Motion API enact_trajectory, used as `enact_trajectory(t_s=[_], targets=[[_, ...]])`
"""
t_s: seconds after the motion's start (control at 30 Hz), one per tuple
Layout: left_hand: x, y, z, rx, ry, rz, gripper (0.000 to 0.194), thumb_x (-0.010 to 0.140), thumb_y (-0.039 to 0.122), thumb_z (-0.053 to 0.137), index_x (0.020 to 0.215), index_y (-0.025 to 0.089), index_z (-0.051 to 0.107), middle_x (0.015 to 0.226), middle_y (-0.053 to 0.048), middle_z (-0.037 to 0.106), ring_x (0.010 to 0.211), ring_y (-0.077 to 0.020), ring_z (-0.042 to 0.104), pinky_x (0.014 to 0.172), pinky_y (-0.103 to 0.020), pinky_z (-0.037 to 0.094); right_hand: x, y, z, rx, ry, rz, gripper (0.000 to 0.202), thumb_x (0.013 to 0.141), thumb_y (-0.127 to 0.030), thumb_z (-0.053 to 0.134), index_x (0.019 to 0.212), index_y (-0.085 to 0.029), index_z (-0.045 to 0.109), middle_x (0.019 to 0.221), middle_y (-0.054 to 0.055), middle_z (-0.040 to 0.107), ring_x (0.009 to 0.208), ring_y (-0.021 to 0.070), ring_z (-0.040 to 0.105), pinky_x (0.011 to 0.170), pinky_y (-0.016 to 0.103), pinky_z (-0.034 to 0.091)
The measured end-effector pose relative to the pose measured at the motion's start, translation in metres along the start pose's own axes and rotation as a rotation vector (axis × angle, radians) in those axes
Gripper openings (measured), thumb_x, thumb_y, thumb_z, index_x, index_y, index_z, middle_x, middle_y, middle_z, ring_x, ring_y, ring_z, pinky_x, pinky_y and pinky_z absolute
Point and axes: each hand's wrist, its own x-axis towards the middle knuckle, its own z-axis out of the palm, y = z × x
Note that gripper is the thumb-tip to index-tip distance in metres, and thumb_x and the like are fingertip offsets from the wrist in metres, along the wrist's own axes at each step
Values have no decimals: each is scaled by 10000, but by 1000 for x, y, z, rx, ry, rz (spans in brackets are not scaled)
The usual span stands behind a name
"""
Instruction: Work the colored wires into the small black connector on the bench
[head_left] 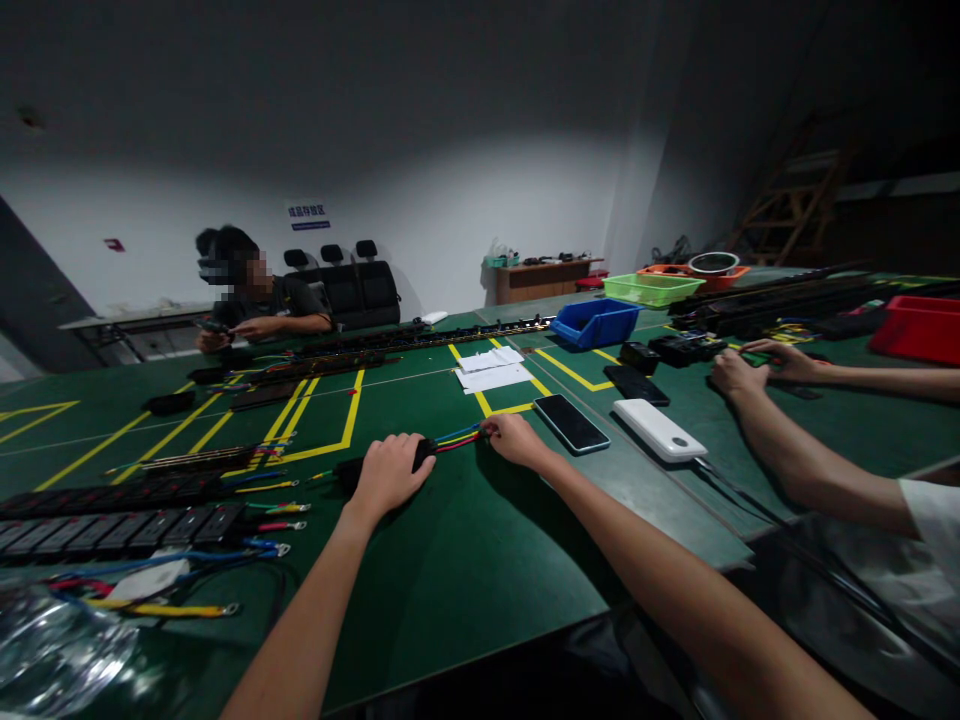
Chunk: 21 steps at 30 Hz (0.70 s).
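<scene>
My left hand [391,474] is wrapped over a black part [349,476] that lies on the green table [450,560]. Blue, yellow and red wires [459,438] run out of its right end. My right hand [512,440] pinches the far ends of these wires, just left of a phone [571,424]. A short green-yellow wire sticks out at the part's left end. Rows of black modules [120,533] with coloured leads and ring terminals lie to the left of my left hand.
A white power bank [660,431] with cables and a dark phone [636,385] lie right. Papers [491,370], a blue bin [596,322] and a green basket [652,289] stand beyond. A co-worker's hands [741,370] work at right; another person [259,300] sits across. Clear plastic [60,640] lies near left.
</scene>
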Motion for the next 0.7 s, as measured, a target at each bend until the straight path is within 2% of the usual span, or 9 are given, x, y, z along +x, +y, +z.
enact_trajectory(t_s=[0.5, 0.7], targets=[[0, 4, -5, 7, -20, -8, 460, 993, 521, 424, 1237, 187, 627, 1129, -119, 699, 1001, -263, 636, 853, -384, 458, 7, 11, 9, 108, 50, -7, 441, 803, 8, 499, 1115, -165, 756, 1063, 61, 764, 976, 167, 686, 843, 208, 474], [0, 3, -3, 24, -6, -6, 471, 994, 519, 420, 1235, 171, 627, 1136, -127, 697, 1012, -271, 634, 870, -398, 456, 8, 11, 8, 138, 65, -18, 491, 749, 43, 475, 1098, -140, 768, 1024, 76, 770, 938, 170, 694, 828, 212, 481]])
